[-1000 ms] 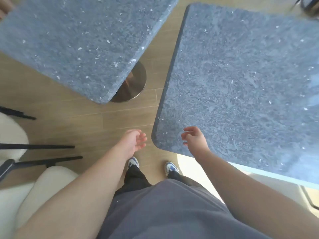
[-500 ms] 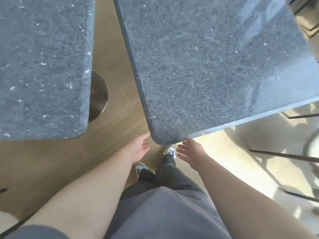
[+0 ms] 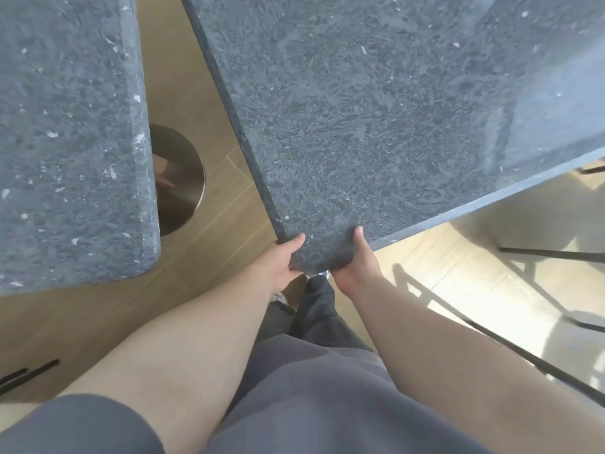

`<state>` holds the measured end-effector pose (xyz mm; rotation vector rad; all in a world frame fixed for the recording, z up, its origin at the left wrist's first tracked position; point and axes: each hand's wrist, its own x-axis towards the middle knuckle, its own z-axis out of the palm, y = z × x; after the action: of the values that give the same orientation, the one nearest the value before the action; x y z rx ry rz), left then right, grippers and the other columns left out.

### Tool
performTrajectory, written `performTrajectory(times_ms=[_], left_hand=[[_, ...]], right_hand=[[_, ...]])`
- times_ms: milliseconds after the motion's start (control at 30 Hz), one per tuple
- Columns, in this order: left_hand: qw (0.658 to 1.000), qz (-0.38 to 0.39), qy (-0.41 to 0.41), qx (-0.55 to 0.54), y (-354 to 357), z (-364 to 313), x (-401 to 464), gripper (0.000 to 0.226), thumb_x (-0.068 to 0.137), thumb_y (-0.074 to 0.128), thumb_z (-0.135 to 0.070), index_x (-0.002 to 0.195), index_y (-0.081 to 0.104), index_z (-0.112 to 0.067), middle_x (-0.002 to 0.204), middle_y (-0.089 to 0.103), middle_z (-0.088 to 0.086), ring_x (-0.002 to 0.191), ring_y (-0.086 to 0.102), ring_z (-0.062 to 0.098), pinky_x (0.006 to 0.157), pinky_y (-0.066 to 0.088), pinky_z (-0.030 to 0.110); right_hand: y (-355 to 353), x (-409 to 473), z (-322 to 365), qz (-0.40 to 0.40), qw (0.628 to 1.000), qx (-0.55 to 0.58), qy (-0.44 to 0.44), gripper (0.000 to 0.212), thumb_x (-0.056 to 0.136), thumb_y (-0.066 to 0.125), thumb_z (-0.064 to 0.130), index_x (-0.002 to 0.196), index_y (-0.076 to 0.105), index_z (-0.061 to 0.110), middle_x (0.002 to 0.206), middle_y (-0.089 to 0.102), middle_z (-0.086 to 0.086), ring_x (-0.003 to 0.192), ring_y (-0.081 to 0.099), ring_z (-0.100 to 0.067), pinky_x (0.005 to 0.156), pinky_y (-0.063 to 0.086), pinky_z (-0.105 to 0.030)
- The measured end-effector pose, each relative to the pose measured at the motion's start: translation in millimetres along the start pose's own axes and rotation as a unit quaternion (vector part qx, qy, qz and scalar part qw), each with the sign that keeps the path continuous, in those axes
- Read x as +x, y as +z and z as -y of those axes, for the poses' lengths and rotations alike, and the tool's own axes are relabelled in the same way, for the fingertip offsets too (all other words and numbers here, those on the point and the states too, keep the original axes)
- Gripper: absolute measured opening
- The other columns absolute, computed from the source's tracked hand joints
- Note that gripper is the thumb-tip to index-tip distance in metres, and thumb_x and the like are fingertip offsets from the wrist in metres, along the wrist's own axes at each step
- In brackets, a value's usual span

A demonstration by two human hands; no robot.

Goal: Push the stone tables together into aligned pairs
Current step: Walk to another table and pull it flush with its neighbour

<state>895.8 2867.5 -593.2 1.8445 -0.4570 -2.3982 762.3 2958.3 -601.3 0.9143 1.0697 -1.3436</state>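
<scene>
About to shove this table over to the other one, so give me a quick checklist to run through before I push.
1. Left hand grips the near corner of the right table: ok.
2. Right hand grips the same corner, thumb on top: ok.
3. Floor in the gap between the tables free of objects: ok, as far as it shows.
4. Facing edges parallel: not ok, the gap widens toward the near end.
5. Round metal base of the left table sticks out into the gap: cannot tell if it will block.
6. Right table's own base: cannot tell, hidden under the top.
</scene>
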Motion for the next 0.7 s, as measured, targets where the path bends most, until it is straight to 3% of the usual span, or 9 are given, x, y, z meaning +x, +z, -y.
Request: performTrajectory(times_ms=[167, 333, 500, 700], left_hand=[[1.000, 0.000, -0.017, 0.015, -6, -1, 7, 0.046, 0.094, 0.070, -0.021, 0.135, 0.052, -0.010, 0.130, 0.066, 0.012, 0.115, 0.066, 0.032, 0.095, 0.056, 0.052], [0.998, 0.025, -0.046, 0.034, -12, -8, 16, 0.049, 0.097, 0.065, -0.020, 0.140, 0.042, -0.011, 0.136, 0.060, 0.015, 0.120, 0.062, 0.034, 0.100, 0.050, 0.060], [0.991, 0.073, -0.064, 0.094, -18, -18, 20, 0.041, 0.100, 0.060, -0.023, 0.134, 0.046, -0.006, 0.131, 0.062, 0.013, 0.111, 0.065, 0.027, 0.101, 0.052, 0.051], [0.979, 0.119, -0.084, 0.145, -27, -29, 20, 0.037, 0.101, 0.059, -0.023, 0.132, 0.050, -0.004, 0.131, 0.062, 0.016, 0.112, 0.064, 0.029, 0.107, 0.047, 0.052]], right_hand=[[0, -2, 4, 0.007, 1.000, 0.008, -0.001, 0.072, 0.082, 0.074, 0.050, 0.137, 0.054, 0.008, 0.136, 0.063, -0.014, 0.121, 0.063, -0.032, 0.106, 0.048, -0.049], [11, -11, -4, -0.036, 0.999, 0.014, -0.034, 0.068, 0.083, 0.074, 0.051, 0.133, 0.056, 0.009, 0.132, 0.065, -0.011, 0.114, 0.065, -0.030, 0.087, 0.056, -0.046], [23, -12, -19, -0.073, 0.993, 0.002, -0.088, 0.069, 0.081, 0.072, 0.058, 0.129, 0.057, 0.010, 0.129, 0.067, -0.009, 0.113, 0.067, -0.026, 0.095, 0.055, -0.046], [44, -18, -33, -0.154, 0.981, -0.001, -0.118, 0.068, 0.079, 0.071, 0.063, 0.123, 0.057, 0.013, 0.128, 0.065, -0.004, 0.118, 0.064, -0.025, 0.108, 0.047, -0.046]])
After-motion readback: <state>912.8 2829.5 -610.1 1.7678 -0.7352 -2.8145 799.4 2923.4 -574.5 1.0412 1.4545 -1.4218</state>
